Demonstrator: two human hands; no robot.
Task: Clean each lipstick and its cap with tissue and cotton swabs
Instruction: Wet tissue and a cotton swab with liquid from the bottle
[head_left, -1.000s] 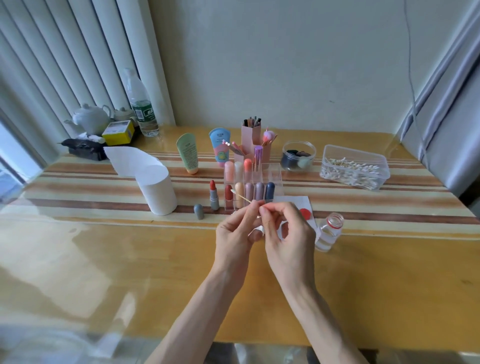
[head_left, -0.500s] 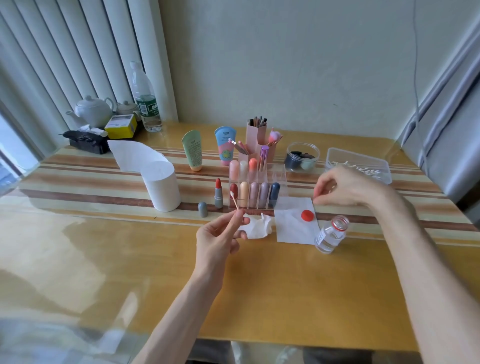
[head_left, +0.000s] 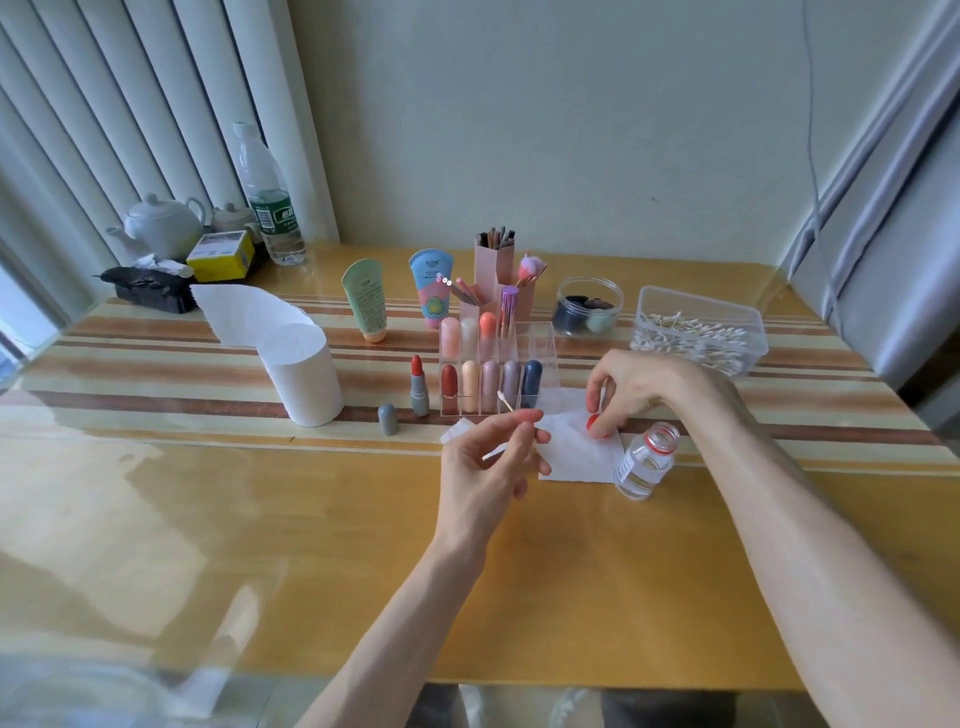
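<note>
I am watching the left hand (head_left: 485, 462) hovering over the table (head_left: 260, 519), pinching a cotton swab (head_left: 503, 399) between thumb and forefinger; the swab is tilting up and away, its tip pointing toward the clear acrylic organizer (head_left: 543, 343). The other fingers of that hand are lying loosely curled beneath. A crumpled tissue (head_left: 457, 430) is peeking out just behind it.

The right hand (head_left: 631, 387) is reaching down onto a flat tissue sheet (head_left: 576, 460), its fingers curling together and its fingertips pinching a small red cap (head_left: 594, 423) that is lying on the sheet. Just beside the sheet, an open glass bottle (head_left: 647, 460) of clear liquid is standing upright.

The uncapped red lipstick (head_left: 418, 387) is standing upright just left of the organizer, and its grey cap (head_left: 387, 419) is standing apart from it, nearer to me. More capped lipsticks are sitting in the organizer's slots. A tissue roll (head_left: 306, 374) is standing to the left, and a clear swab box (head_left: 698, 338) is sitting well behind the right hand.
</note>
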